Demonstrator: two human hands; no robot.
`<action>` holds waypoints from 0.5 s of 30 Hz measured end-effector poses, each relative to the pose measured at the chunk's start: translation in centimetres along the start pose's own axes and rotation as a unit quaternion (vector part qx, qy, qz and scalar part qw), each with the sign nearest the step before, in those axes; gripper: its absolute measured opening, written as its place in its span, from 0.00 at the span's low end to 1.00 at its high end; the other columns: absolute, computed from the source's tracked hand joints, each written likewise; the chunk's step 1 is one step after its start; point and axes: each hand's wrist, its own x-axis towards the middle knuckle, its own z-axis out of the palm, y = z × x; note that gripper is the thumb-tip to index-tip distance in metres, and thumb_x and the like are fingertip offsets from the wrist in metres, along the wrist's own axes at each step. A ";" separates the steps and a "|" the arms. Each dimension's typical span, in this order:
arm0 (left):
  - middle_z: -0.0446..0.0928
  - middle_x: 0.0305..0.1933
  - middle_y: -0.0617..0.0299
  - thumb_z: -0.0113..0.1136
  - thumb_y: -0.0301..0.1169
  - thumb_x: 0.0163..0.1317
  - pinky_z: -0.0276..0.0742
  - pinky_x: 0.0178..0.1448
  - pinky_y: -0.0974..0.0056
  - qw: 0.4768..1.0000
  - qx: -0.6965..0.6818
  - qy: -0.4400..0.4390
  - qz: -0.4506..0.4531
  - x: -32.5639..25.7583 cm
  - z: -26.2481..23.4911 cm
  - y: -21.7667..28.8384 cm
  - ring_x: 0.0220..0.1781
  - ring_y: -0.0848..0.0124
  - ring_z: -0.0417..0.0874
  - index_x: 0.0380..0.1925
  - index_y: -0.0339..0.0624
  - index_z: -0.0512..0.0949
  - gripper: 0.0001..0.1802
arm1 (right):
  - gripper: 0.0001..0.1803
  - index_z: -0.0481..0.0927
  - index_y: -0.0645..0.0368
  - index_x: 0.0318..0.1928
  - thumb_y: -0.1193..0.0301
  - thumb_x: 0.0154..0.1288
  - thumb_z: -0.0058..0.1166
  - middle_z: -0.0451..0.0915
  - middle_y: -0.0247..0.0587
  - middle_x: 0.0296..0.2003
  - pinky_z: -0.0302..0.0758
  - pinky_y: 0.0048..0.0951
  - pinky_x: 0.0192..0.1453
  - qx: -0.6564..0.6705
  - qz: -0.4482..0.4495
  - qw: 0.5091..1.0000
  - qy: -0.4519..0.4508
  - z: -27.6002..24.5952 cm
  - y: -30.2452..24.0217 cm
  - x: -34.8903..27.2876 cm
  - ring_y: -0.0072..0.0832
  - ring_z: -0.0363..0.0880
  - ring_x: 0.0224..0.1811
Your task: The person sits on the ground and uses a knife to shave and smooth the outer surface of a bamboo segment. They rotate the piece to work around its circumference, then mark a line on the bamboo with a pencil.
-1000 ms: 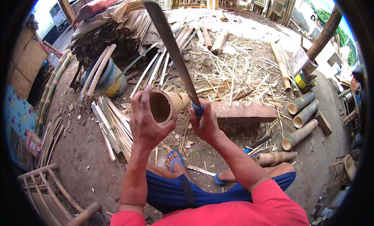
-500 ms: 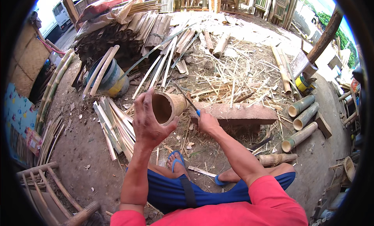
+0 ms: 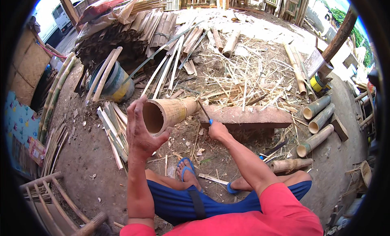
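Observation:
A thick bamboo tube [image 3: 176, 112] lies slantwise ahead of me, its hollow mouth toward my left. My left hand [image 3: 142, 134] grips it at that open end, fingers over the rim and thumb below. In my right hand [image 3: 219, 131] is a knife [image 3: 204, 110] with a blue handle, fingers closed round it. The blade points up and left, beside the tube's far end; whether it touches the bamboo I cannot tell. A thick wooden block [image 3: 248, 117] lies just beyond my right hand, next to the tube's far end.
Split bamboo strips [image 3: 115, 132] lie left of the tube. Shavings [image 3: 239, 81] cover the ground beyond the block. Several cut bamboo tubes [image 3: 315, 141] lie at right. A bucket [image 3: 118, 83] with two poles stands at left, near a stack of slats [image 3: 122, 36].
My left hand has moved left with the tube's mouth, so the tube lies more crosswise and more of its side shows. The knife blade now stands by the far end, steeper than before.

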 end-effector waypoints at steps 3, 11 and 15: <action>0.64 0.71 0.49 0.80 0.38 0.42 0.70 0.77 0.48 0.999 0.021 0.035 0.000 1.6 -0.9 -2.1 0.73 0.48 0.70 0.77 0.43 0.59 0.60 | 0.21 0.66 0.64 0.59 0.68 0.70 0.53 0.85 0.71 0.44 0.79 0.61 0.55 0.022 0.049 0.997 -0.047 2.8 3.8 -0.6 0.65 0.86 0.50; 0.67 0.65 0.50 0.84 0.41 0.36 0.71 0.74 0.48 0.998 0.018 -0.057 0.030 0.2 -1.8 -1.0 0.68 0.50 0.72 0.77 0.46 0.62 0.63 | 0.31 0.71 0.62 0.44 0.41 0.82 0.44 0.78 0.53 0.30 0.73 0.47 0.40 0.268 -0.108 0.957 0.033 2.2 0.2 -5.5 0.40 0.73 0.30; 0.67 0.63 0.49 0.84 0.40 0.36 0.70 0.73 0.46 0.998 0.015 -0.049 0.037 0.3 -1.2 0.0 0.68 0.48 0.70 0.72 0.46 0.65 0.59 | 0.31 0.71 0.63 0.44 0.43 0.84 0.40 0.77 0.54 0.29 0.72 0.48 0.38 0.323 -0.269 0.907 -0.003 -0.5 -3.3 -9.3 0.44 0.76 0.31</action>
